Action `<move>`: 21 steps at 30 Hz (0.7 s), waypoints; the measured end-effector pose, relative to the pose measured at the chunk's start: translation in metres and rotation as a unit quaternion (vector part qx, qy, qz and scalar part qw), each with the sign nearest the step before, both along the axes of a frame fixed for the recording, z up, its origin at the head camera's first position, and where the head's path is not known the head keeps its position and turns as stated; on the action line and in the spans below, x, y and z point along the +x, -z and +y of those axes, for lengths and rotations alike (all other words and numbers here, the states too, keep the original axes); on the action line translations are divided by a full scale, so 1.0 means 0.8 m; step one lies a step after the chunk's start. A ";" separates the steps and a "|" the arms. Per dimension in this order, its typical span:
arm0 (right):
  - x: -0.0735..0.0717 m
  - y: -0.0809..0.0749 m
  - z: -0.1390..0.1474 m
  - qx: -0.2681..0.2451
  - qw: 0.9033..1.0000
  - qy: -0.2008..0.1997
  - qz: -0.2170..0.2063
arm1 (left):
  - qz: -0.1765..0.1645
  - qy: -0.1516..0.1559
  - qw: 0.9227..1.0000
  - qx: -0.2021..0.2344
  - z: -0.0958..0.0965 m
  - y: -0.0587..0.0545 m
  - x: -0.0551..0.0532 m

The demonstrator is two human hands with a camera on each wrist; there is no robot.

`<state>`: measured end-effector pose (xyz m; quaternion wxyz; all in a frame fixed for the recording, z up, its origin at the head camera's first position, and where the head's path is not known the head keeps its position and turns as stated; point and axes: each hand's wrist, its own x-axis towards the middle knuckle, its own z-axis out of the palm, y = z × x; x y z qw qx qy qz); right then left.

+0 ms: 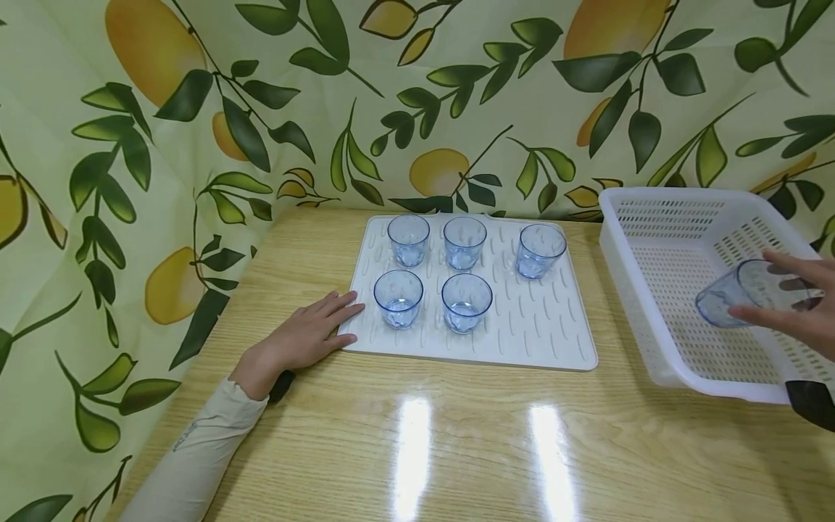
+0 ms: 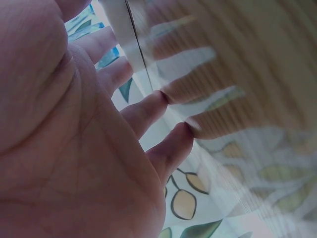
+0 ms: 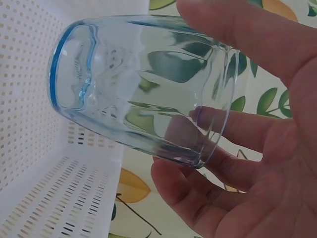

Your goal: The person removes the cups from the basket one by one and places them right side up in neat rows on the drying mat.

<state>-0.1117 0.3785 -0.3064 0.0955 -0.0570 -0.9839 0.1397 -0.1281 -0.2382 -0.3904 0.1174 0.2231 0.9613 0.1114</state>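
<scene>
My right hand [image 1: 799, 308] grips a clear blue-tinted drinking glass [image 1: 724, 293] tilted on its side, just above or inside the white basket [image 1: 646, 319]. In the right wrist view, the thumb and fingers of the hand [image 3: 267, 163] are round the rim end of the glass [image 3: 133, 94], whose thick blue base points into the basket. Outstretched, my left hand [image 1: 306, 330] rests at the left edge of a white ridged drying mat [image 1: 528, 319]. Several matching glasses [image 1: 399, 301] stand upright on that mat in two rows. The left wrist view shows the palm [image 2: 89, 139] with fingers extended.
A light wood table [image 1: 326, 428] carries the mat and basket, with two bright reflections near its front. Behind and to the left hangs cloth [image 1: 365, 123] printed with fruit and leaves. The basket's high perforated walls stand right of the mat.
</scene>
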 end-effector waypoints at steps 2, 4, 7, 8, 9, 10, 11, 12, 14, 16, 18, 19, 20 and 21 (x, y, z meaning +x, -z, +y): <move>0.001 0.000 -0.003 -0.001 1.000 -0.005 0.004 | -0.001 0.001 1.000 0.000 0.000 0.000 0.000; 0.002 -0.001 -0.005 0.001 1.000 -0.013 0.006 | -0.001 0.001 1.000 0.000 0.000 0.000 0.000; 0.004 0.000 -0.008 -0.005 1.000 -0.026 0.009 | -0.001 0.002 1.000 0.000 0.000 0.000 -0.001; 0.004 0.001 -0.008 -0.006 1.000 -0.030 0.007 | 0.000 0.002 1.000 0.000 0.000 0.000 -0.001; 0.004 0.001 -0.009 -0.009 0.999 -0.033 0.006 | 0.000 0.002 1.000 0.000 0.001 0.000 -0.001; 0.005 0.003 -0.010 -0.015 0.999 -0.036 0.006 | 0.000 0.001 1.000 0.001 0.001 0.000 -0.001; 0.005 0.003 -0.010 -0.018 0.999 -0.038 0.004 | 0.000 0.000 1.000 0.000 0.001 0.000 -0.002; 0.006 0.004 -0.011 -0.021 0.999 -0.039 0.003 | -0.001 0.000 1.000 0.001 0.002 0.000 -0.002; 0.008 0.004 -0.013 -0.026 0.999 -0.041 0.002 | -0.001 -0.002 1.000 0.000 0.002 0.000 -0.002; 0.010 0.005 -0.016 -0.032 0.999 -0.039 0.000 | -0.002 -0.004 1.000 -0.001 0.001 0.000 -0.001; 0.012 0.006 -0.019 -0.037 0.999 -0.036 -0.004 | -0.003 -0.004 1.000 -0.001 0.001 0.000 -0.001; 0.013 0.005 -0.020 -0.039 0.999 -0.034 -0.007 | -0.003 -0.004 1.000 -0.001 0.001 0.000 -0.001; 0.013 0.006 -0.021 -0.039 0.999 -0.033 -0.006 | -0.003 -0.004 1.000 -0.001 0.002 0.000 -0.001; 0.013 0.006 -0.023 -0.040 0.999 -0.031 -0.006 | -0.003 -0.004 1.000 -0.001 0.001 -0.001 0.000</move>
